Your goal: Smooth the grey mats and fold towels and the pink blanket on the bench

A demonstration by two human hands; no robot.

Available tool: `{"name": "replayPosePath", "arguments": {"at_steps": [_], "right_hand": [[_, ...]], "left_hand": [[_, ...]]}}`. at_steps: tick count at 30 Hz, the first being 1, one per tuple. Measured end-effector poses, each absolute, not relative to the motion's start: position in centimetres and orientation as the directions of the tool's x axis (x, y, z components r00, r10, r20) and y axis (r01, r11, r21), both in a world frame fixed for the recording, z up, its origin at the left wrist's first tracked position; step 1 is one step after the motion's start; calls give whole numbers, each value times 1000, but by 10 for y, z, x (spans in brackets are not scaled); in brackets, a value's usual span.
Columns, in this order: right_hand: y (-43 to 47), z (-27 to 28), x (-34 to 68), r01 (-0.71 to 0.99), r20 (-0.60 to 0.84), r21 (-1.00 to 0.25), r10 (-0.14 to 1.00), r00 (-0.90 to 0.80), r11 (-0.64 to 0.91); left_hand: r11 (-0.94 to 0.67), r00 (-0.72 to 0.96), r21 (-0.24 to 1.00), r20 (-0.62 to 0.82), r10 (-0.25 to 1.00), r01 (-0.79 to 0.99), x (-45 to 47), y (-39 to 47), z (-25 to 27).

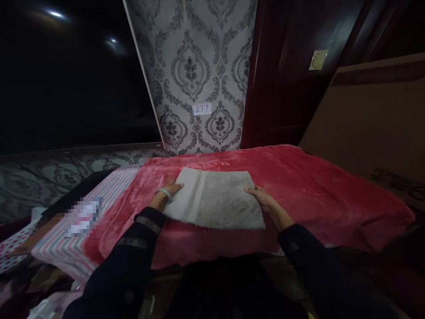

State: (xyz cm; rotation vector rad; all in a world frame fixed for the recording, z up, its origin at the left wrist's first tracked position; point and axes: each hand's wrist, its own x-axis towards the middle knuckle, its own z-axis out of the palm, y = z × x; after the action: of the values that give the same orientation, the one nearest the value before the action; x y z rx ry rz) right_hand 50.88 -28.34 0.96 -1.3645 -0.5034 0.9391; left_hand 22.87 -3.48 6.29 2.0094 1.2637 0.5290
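A flat, roughly rectangular grey and white cloth (229,195), which looks like a folded towel, is held over the red blanket. Its left part is pale with a light stripe, and the rest is mottled grey. My left hand (170,193), with a bracelet at the wrist, grips the left edge, thumb on top. At the right edge my right hand (262,198) is closed on the cloth, thumb above and fingers mostly hidden beneath. Whether the cloth touches the blanket below I cannot tell.
The red blanket (299,186) covers the surface, with a striped cloth (114,190) at its left bearing a blurred item (83,217). A large cardboard box (372,128) leans at the right. A dark television screen (73,79) stands at the back left, beside the patterned wall (192,53).
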Motion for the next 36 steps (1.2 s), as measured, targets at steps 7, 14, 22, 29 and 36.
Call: {"name": "replayPosePath", "arguments": {"at_steps": [7,14,22,29,36], "right_hand": [[-303,17,436,-181,85,-933,681,728,310],[-292,-10,348,-573,-139,-700,706,694,426],[-285,-40,346,-722,-303,-642,779,548,259],[-276,-33,353,-756,-377,-617,762,527,218],[-274,-31,355,-759,-386,-628,776,499,175]], "left_hand": [[-564,556,361,136,820,743,270,-6,161],[-685,628,99,324,708,721,332,-10,181],[-745,747,98,20,665,660,334,-30,64],[-725,737,161,-26,675,670,329,-35,17],[-712,764,321,-63,642,624,285,-34,26]]}}
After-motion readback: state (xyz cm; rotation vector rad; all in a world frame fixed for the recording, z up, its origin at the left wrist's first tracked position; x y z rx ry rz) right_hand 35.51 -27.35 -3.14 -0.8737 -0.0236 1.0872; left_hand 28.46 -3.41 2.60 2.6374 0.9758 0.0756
